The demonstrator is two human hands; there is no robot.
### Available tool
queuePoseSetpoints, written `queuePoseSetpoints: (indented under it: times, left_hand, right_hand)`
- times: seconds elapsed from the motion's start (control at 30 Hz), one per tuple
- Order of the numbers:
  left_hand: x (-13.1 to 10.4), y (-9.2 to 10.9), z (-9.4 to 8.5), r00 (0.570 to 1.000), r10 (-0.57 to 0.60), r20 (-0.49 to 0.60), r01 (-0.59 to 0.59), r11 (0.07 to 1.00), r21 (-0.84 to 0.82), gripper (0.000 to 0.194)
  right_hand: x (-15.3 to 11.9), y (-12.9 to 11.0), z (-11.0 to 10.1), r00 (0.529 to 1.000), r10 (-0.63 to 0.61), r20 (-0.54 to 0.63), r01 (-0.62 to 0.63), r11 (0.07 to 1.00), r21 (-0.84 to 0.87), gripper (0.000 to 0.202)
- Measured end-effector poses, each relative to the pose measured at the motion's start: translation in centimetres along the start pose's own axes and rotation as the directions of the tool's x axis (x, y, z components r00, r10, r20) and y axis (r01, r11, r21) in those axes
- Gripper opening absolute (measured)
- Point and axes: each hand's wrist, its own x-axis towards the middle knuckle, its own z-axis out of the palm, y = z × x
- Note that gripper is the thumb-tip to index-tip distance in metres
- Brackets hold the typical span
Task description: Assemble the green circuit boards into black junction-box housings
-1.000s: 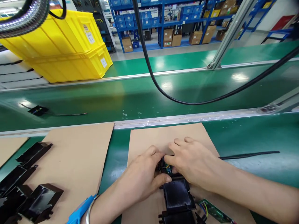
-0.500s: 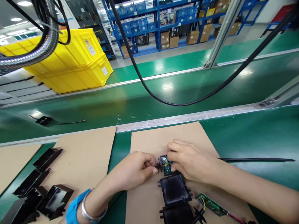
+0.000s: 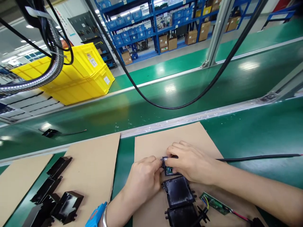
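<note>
A small black plastic case (image 3: pixel 164 170) with a green circuit board (image 3: pixel 169 170) inside lies on the cardboard sheet (image 3: pixel 148 148). My left hand (image 3: pixel 147 175) is closed at the case's left end, fingers curled over that edge; its fingertips are partly hidden. Over the top and right of the case, my right hand (image 3: pixel 189 162) grips it, thumb and fingers bent down around the board. Right below sit two more black cases (image 3: pixel 178 191), one against the other. Beside them lies a loose circuit board (image 3: pixel 215 203) with coloured wires and a black cable fitting (image 3: pixel 203 215).
Several empty black cases (image 3: pixel 67 206) rest on another cardboard sheet (image 3: pixel 94 164) at left. A black cable (image 3: pixel 255 157) runs right from under my right wrist. A thick black cable (image 3: pixel 170 107) hangs ahead. Yellow bins (image 3: pixel 80 75) stand at back left.
My left hand has turned and moved in closer against the case's end, covering the black fitting it pinched there. My right fingers have shifted slightly left over the board. The camera view has tilted.
</note>
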Motion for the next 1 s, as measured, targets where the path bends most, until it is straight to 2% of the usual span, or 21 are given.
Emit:
queuePoseSetpoints:
  times: [0.1,0.2,0.3,0.37,0.43,0.53,0.6,0.73,0.83,1.0]
  left_hand:
    - [0.1,0.6,0.4,0.996,0.063,0.067,-0.074,0.983,0.170,0.018]
    - [-0.2,1.3,1.1,0.981,0.134,0.140,-0.177,0.913,0.368,0.020]
    - [-0.8,1.4,1.7,0.974,0.183,0.137,-0.226,0.865,0.448,0.022]
    - [-1.0,1.0,1.8,0.979,0.186,0.085,-0.205,0.890,0.407,0.022]
    - [-1.2,0.4,1.4,0.988,0.152,0.019,-0.150,0.942,0.301,0.019]
    - [-1.4,-0.6,0.4,0.996,0.075,-0.045,-0.071,0.994,0.088,0.017]
    - [-1.6,-0.9,-0.2,0.996,0.063,-0.063,-0.065,0.997,-0.030,0.019]
    - [-1.8,-0.6,-0.6,0.991,0.106,-0.078,-0.118,0.979,-0.164,0.021]
    - [-1.4,0.3,-0.4,0.984,0.156,-0.091,-0.170,0.969,-0.179,0.023]
    - [-0.5,1.2,0.2,0.958,0.284,-0.047,-0.288,0.942,-0.173,0.025]
  right_hand:
    - [0.1,-0.1,-0.1,0.997,-0.065,0.036,0.067,0.996,-0.057,0.013]
    - [0.6,-1.0,-0.4,0.991,-0.087,0.099,0.098,0.989,-0.110,0.013]
    - [1.0,-2.2,-0.7,0.985,-0.106,0.140,0.126,0.981,-0.149,0.012]
    - [1.1,-2.6,-1.0,0.985,-0.082,0.150,0.105,0.983,-0.150,0.012]
    - [0.8,-2.5,-1.5,0.988,-0.007,0.153,0.024,0.994,-0.105,0.013]
    - [-0.1,-1.8,-2.4,0.990,0.110,0.092,-0.116,0.991,0.068,0.014]
    - [-0.7,-1.4,-2.7,0.985,0.168,0.029,-0.170,0.971,0.169,0.017]
    - [-1.3,-1.2,-2.7,0.968,0.249,0.043,-0.252,0.952,0.172,0.029]
    - [-1.6,-1.1,-3.0,0.957,0.284,0.068,-0.290,0.948,0.128,0.033]
    - [-3.2,-0.6,-4.3,0.909,0.398,0.124,-0.413,0.901,0.135,0.022]
